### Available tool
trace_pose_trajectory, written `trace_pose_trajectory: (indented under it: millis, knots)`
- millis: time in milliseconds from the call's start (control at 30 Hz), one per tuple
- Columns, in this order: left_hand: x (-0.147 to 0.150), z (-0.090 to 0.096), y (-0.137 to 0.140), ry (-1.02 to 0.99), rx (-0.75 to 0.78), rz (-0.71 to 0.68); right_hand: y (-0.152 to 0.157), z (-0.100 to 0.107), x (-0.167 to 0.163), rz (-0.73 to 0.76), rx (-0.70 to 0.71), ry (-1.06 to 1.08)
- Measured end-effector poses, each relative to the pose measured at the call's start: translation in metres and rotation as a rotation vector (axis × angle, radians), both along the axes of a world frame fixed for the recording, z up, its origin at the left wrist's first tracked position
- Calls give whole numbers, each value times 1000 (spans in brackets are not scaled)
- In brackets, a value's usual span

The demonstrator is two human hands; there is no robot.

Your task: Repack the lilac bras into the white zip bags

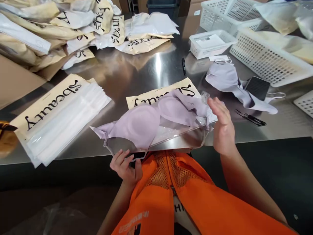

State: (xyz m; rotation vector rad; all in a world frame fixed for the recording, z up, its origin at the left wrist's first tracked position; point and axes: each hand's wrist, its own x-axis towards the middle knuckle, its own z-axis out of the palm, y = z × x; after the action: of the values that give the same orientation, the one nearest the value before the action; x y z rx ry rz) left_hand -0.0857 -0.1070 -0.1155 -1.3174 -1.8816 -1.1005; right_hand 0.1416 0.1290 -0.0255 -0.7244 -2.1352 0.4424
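A lilac bra [137,125] lies cups up over a printed paper-and-clear-plastic bag [165,137] at the table's front edge. My left hand [126,168] is below the left cup, its curled fingers holding the bra's thin shoulder strap. At the bra's right end my right hand [222,127] is upright, palm facing left and fingers extended, beside the folded band. A white tag [211,116] and a bit of crumpled clear plastic [205,97] show next to that palm, partly hidden by it.
A stack of printed bags [68,114] lies on the left, with filled packages [85,29] heaped behind. To the right are a second lilac bra [225,78], a phone [258,88], thread snips [250,117], a black marker [184,67] and white baskets [269,58].
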Motion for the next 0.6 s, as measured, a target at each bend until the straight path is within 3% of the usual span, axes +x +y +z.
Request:
trace_pose_trajectory:
  millis: [133, 267, 333, 400, 467, 533, 600]
  knots:
    - [11, 2, -1, 79, -50, 17, -15, -14, -16, 72, 42, 42]
    - [24, 1, 3, 72, -75, 9, -25, -7, -34, 184, 186, -57]
    - [24, 2, 1, 75, -101, -3, -17, 0, -24, 101, 280, -18]
    - [17, 2, -4, 103, -107, -1, 6, 4, 10, -184, 365, 121]
    - [1, 0, -10, 119, -91, 14, 39, 3, 67, -596, 462, 260]
    - [-19, -3, -16, 100, -71, 45, 72, -3, 139, -1026, 549, 179]
    - [-39, -5, -19, 60, -64, 83, 97, -15, 204, -1511, 365, 108]
